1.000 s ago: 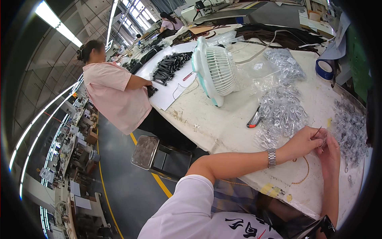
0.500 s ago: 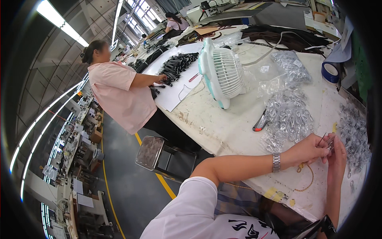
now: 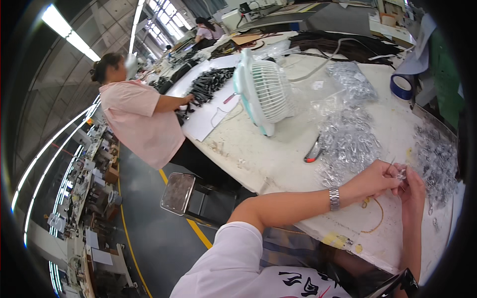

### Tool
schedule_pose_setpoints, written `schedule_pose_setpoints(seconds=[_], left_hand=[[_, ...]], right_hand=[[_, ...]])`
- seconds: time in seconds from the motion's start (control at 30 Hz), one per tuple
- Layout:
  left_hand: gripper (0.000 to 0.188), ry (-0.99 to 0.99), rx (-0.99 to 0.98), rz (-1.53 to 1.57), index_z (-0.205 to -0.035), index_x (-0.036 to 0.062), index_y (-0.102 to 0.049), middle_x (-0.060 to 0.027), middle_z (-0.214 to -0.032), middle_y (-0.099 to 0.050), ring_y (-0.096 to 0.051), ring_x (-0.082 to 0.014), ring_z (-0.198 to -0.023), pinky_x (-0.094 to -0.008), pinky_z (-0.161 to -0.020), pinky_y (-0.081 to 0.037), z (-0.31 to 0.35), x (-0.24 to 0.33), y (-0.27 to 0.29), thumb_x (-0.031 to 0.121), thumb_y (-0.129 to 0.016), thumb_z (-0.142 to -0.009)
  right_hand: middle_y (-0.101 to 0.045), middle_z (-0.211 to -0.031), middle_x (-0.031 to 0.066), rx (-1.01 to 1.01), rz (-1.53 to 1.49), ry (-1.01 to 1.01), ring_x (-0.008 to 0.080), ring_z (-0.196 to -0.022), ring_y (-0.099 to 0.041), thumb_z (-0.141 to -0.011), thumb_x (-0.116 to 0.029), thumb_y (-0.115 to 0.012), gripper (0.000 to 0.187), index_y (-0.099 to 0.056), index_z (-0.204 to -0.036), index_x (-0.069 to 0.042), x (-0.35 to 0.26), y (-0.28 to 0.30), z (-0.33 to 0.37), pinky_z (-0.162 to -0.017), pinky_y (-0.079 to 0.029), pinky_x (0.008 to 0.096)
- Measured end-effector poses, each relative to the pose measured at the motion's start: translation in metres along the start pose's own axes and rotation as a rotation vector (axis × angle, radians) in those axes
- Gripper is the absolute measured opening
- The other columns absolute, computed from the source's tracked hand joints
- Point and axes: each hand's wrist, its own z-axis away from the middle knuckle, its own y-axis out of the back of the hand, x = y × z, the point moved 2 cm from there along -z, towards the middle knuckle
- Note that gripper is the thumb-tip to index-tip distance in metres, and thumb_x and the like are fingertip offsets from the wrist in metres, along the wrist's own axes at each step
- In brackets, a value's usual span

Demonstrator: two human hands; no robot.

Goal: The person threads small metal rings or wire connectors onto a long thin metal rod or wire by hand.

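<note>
My left hand (image 3: pixel 372 180), with a metal watch (image 3: pixel 334 198) at its wrist, and my right hand (image 3: pixel 413 186) meet over the table's right side. Pinched between their fingertips is a small silver metal clasp (image 3: pixel 401 175). A thin dark pointed piece sticks up beside it, too small to name. Left of my hands lies a heap of silver snap hooks (image 3: pixel 350 136), partly on clear plastic. To the right spreads another pile of metal hooks (image 3: pixel 435 166). A thin yellow cord (image 3: pixel 381 218) curves on the table below my left hand.
Left of the hooks lies a utility knife (image 3: pixel 313 150); a white-and-mint fan (image 3: pixel 266 92) stands beyond. Behind are a filled plastic bag (image 3: pixel 352 82) and a blue tape roll (image 3: pixel 401 86). A co-worker (image 3: pixel 141 116) handles black straps (image 3: pixel 212 85) across the table, near a stool (image 3: pixel 178 193).
The whole view has shifted a little, so things sit further left. My fingers have moved slightly around the clasp. The co-worker's hand has shifted beside the black straps.
</note>
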Motion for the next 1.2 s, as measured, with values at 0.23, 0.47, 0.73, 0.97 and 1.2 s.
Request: schedule_pose_setpoints(seconds=[0.23,0.47,0.73,0.97,1.2], left_hand=[[0.017,0.124,0.028,-0.045,-0.111,-0.0002,-0.068,-0.0047,-0.090,-0.072,-0.041,-0.0007,-0.049,-0.0184,-0.044,-0.028,0.007,0.000,0.031,0.013,-0.068,-0.100],[0.017,0.063,0.048,-0.027,-0.112,-0.0004,-0.068,-0.0047,-0.092,-0.073,-0.039,-0.0002,-0.049,-0.0186,-0.044,-0.027,0.000,0.005,0.021,0.014,-0.066,-0.103],[0.019,0.024,0.239,-0.076,-0.111,-0.0002,-0.072,0.0053,-0.074,-0.057,-0.035,-0.0001,-0.050,-0.0202,-0.045,-0.025,0.002,0.011,0.023,0.016,-0.068,-0.102],[0.018,-0.057,0.281,-0.078,-0.111,-0.0008,-0.072,-0.0008,-0.082,-0.069,-0.041,-0.0002,-0.051,-0.0188,-0.044,-0.027,0.005,0.014,0.023,0.013,-0.068,-0.101],[0.027,-0.090,0.250,-0.150,-0.126,0.0008,-0.064,-0.0095,-0.096,-0.078,-0.043,-0.0011,-0.051,-0.0185,-0.044,-0.031,0.005,0.011,0.019,0.011,-0.065,-0.101]], right_hand=[[-0.076,-0.108,0.0056,-0.037,-0.079,-0.071,0.0098,-0.093,-0.067,-0.105,-0.031,-0.063,0.032,-0.075,-0.113,-0.002,0.013,-0.013,-0.022,-0.088,-0.053,0.0274],[-0.076,-0.115,0.0074,0.048,-0.184,-0.074,0.0147,-0.109,-0.070,-0.106,-0.034,-0.063,0.034,-0.073,-0.116,-0.003,0.013,0.008,-0.018,-0.097,-0.054,0.0307],[-0.075,-0.120,0.0073,0.076,-0.224,-0.108,0.0139,-0.109,-0.069,-0.106,-0.036,-0.063,0.033,-0.073,-0.115,-0.005,0.004,0.006,-0.015,-0.098,-0.053,0.0310],[-0.075,-0.118,0.0068,0.068,-0.205,-0.100,0.0136,-0.106,-0.070,-0.106,-0.038,-0.063,0.035,-0.073,-0.115,-0.006,0.007,0.003,-0.017,-0.097,-0.054,0.0301],[-0.076,-0.112,0.0079,0.079,-0.156,-0.058,0.0149,-0.101,-0.072,-0.106,-0.037,-0.063,0.038,-0.071,-0.120,-0.003,0.014,-0.004,-0.013,-0.095,-0.056,0.0295]])
